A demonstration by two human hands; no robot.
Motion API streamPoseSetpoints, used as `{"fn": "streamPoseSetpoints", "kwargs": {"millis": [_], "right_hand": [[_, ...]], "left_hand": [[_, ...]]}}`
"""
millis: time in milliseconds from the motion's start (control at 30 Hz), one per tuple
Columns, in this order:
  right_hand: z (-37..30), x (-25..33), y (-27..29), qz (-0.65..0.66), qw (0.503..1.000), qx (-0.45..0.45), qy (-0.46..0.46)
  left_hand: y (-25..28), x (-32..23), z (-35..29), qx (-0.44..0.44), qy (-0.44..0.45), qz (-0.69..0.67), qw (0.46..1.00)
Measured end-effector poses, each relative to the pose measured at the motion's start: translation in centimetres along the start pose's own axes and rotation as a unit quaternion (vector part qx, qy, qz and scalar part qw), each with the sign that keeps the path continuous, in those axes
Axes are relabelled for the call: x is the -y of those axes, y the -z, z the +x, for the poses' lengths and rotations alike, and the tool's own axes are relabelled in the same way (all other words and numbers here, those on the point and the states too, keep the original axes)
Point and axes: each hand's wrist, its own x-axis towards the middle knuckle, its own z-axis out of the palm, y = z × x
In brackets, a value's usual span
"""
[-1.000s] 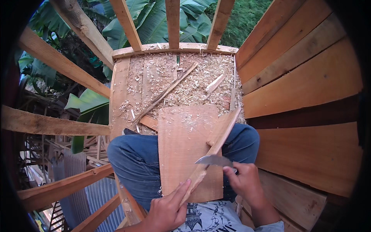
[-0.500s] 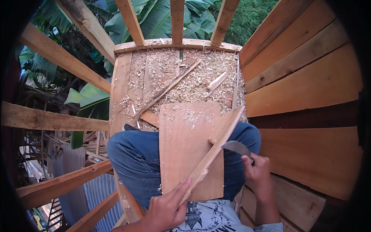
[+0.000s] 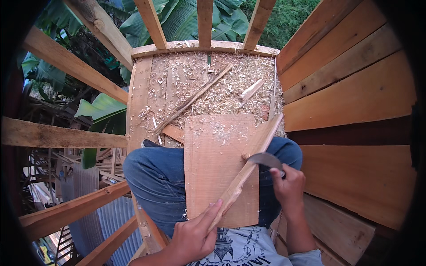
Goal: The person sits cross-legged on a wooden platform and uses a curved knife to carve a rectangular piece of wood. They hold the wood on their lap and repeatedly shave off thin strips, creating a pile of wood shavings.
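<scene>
My left hand is closed around the lower end of a long wooden piece, which slants up to the right and has a small stub on its left side. In my right hand is a knife with a curved blade; its handle is mostly hidden by my fingers. The blade meets the wooden piece's right edge, a little above its middle. Beneath the wooden piece a flat wooden board lies across my lap, with a few shavings on its far part.
Wood shavings cover the plank floor, with a thin stick and a short pale offcut among them. Wooden rails stand left and ahead; a plank wall closes the right. Banana leaves hang outside.
My right hand has moved up and slightly left, bringing the curved blade onto the wooden piece's edge. My left hand keeps its hold, almost unmoved.
</scene>
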Motion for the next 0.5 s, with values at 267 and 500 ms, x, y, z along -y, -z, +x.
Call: {"fn": "streamPoseSetpoints", "kwargs": {"millis": [267, 500], "right_hand": [[-0.7, 2.0, 2.0, 0.160, 0.983, 0.073, -0.054], [-2.5, 5.3, 0.8, 0.304, 0.946, 0.113, 0.021]], "left_hand": [[0.1, 2.5, -0.5, 0.025, -0.026, -0.027, 0.999], [-0.8, 2.4, -0.8, 0.007, -0.071, 0.078, 0.994]]}}
